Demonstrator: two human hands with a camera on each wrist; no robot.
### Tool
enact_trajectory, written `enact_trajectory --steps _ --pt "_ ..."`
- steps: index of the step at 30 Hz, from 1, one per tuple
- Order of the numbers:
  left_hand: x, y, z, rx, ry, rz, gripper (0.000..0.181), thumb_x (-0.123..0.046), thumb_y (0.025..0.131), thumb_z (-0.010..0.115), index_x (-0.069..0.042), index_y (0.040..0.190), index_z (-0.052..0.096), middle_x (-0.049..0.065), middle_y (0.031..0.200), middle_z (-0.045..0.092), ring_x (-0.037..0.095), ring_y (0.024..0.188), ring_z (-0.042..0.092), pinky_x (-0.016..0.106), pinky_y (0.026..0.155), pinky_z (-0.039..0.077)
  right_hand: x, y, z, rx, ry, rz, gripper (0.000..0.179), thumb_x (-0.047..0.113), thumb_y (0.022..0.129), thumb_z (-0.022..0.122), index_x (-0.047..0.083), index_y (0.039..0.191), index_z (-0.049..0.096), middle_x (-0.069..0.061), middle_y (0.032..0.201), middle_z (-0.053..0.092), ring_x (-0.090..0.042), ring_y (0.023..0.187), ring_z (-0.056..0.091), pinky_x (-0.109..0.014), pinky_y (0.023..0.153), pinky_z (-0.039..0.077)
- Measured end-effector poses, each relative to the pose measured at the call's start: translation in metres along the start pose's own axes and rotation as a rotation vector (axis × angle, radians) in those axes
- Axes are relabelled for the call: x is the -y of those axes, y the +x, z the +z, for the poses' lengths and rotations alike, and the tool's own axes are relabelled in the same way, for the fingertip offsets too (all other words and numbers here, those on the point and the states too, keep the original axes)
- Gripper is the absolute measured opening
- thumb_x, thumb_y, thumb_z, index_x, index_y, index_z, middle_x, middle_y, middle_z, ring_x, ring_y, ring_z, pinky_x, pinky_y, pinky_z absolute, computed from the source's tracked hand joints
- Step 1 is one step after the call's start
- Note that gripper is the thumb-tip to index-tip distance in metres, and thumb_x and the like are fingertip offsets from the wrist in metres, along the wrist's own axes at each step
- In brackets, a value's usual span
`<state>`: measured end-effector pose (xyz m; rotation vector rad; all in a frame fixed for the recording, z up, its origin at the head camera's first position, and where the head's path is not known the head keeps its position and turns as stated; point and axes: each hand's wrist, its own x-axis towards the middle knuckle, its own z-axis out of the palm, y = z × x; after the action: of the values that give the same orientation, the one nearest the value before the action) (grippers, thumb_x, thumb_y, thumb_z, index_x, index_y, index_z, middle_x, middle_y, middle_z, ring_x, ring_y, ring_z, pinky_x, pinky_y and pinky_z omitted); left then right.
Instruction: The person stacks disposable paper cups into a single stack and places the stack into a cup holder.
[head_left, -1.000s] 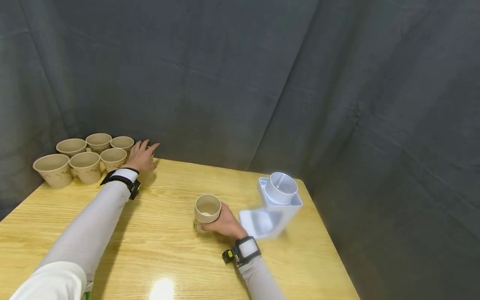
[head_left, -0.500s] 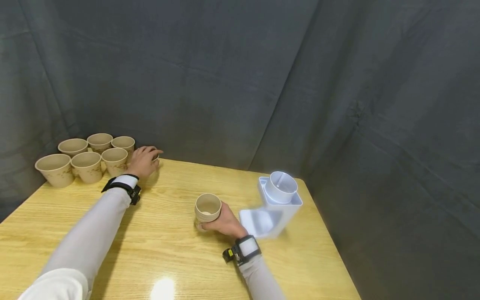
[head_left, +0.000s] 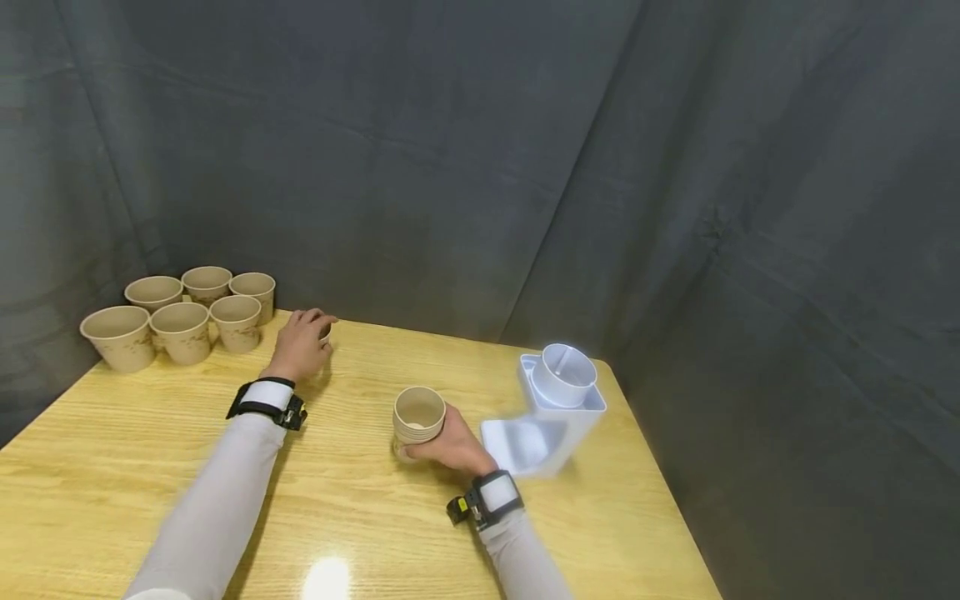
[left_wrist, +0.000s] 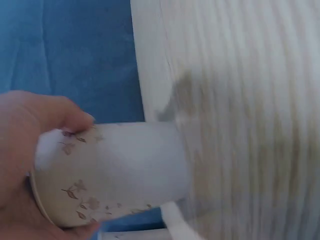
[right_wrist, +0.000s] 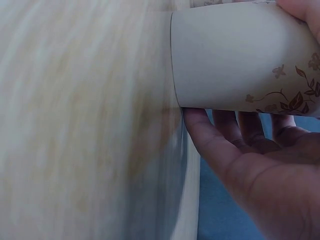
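My left hand [head_left: 298, 346] grips a beige paper cup [left_wrist: 115, 170] with a brown flower print near the table's far edge. In the head view the hand hides most of that cup. In the left wrist view the thumb and fingers hold it near its rim. Toward the middle of the table, my right hand [head_left: 450, 442] holds a stack of nested paper cups [head_left: 418, 414] upright, with the fingers round its right side. The right wrist view shows the bottom cup [right_wrist: 225, 55] of the stack at the table surface.
Several more paper cups [head_left: 180, 329] stand upright in two rows at the far left of the wooden table [head_left: 352, 508]. A white plastic stand [head_left: 570, 408] with a round tube on top is right of my right hand. Dark curtains [head_left: 420, 167] hang behind.
My left hand has closed round a cup at the right end of the rows and drawn it right and nearer, apart from the others. The right hand and its stack have stayed in place.
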<state>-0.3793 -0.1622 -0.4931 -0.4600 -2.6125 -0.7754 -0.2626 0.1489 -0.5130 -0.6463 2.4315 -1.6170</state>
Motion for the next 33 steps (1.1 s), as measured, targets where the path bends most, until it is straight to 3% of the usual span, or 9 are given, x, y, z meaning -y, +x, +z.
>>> enact_trajectory --steps 5,10,14,21,28,33 --pt "-0.018 -0.012 -0.002 0.047 0.031 -0.073 0.047 -0.004 0.088 0.068 0.002 0.134 0.059 0.032 0.136 0.048 0.057 0.125 0.04 0.072 0.098 0.035 0.014 -0.004 -0.001 0.007 -0.007 0.013 0.078 -0.001 0.068 0.088 0.009 0.138 0.056 -0.015 0.128 0.065 -0.025 0.115 0.062 -0.034 0.102 0.048" --pt "-0.028 -0.02 -0.008 0.107 0.0 -0.081 0.045 -0.005 0.087 0.073 0.002 0.13 0.061 0.034 0.132 0.05 0.053 0.118 0.048 0.068 0.099 0.032 0.037 -0.013 -0.002 0.001 -0.006 0.011 0.073 -0.001 0.069 0.087 0.008 0.135 0.058 -0.009 0.123 0.067 -0.013 0.11 0.063 -0.032 0.101 0.048" --pt "-0.033 -0.026 -0.014 0.151 -0.037 -0.089 0.043 -0.005 0.085 0.077 0.002 0.124 0.063 0.034 0.128 0.051 0.054 0.112 0.049 0.068 0.094 0.035 0.031 -0.012 -0.001 -0.007 0.005 0.01 0.072 -0.002 0.069 0.087 0.007 0.135 0.058 -0.007 0.121 0.067 -0.012 0.109 0.063 -0.033 0.102 0.048" --pt "-0.036 -0.031 -0.025 0.225 -0.06 -0.032 0.043 -0.007 0.079 0.083 0.002 0.117 0.066 0.027 0.112 0.058 0.045 0.102 0.057 0.066 0.092 0.039 0.002 -0.001 0.003 -0.019 0.007 0.014 0.077 -0.003 0.069 0.088 0.011 0.138 0.056 -0.006 0.125 0.066 -0.015 0.112 0.063 -0.034 0.103 0.047" --pt "-0.039 -0.031 -0.031 0.368 -0.191 0.113 0.042 -0.007 0.075 0.081 -0.002 0.114 0.066 0.02 0.109 0.06 0.035 0.1 0.059 0.058 0.092 0.048 -0.004 0.0 -0.001 0.0 0.005 0.0 0.077 0.006 0.07 0.09 0.016 0.138 0.056 -0.005 0.126 0.066 -0.017 0.115 0.062 -0.035 0.104 0.047" --pt "-0.045 -0.031 -0.032 0.425 -0.226 0.117 0.038 -0.006 0.077 0.079 -0.003 0.113 0.066 0.019 0.113 0.061 0.037 0.108 0.058 0.058 0.097 0.046 -0.005 0.001 -0.002 0.015 -0.002 -0.01 0.077 0.008 0.071 0.09 0.016 0.139 0.055 -0.006 0.128 0.065 -0.018 0.116 0.062 -0.036 0.105 0.047"
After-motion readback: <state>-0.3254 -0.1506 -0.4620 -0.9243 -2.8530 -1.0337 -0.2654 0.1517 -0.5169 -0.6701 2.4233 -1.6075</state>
